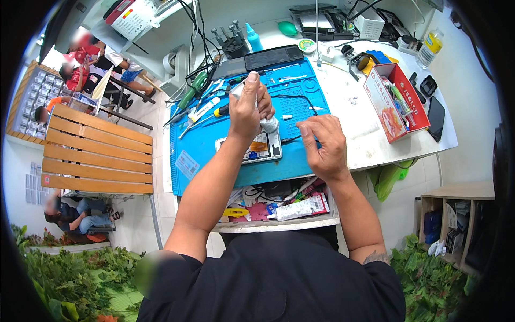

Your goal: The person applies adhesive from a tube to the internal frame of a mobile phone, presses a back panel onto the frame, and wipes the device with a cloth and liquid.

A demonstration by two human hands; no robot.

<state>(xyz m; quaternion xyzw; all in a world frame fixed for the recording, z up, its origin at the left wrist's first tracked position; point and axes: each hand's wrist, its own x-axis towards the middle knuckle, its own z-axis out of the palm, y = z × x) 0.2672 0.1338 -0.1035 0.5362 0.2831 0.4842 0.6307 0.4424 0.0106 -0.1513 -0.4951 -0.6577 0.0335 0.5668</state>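
Note:
My left hand is closed in a fist, thumb upward, round a grey-white thing. Its rounded lower end shows below the fingers, but its kind is hidden. Just beneath lies an opened white-framed device, orange and dark parts inside, partly covered by my left forearm. My right hand hovers at the right edge of the blue work mat, fingers loosely bent and thumb apart, with nothing visible in it. A dark cable or tool tip runs between the device and that hand.
Behind my hands lie a dark phone, a green-handled tool and a blue bottle. A red-and-white box stands at right. An open drawer holds tubes. People sit at far left near a slatted wooden bench.

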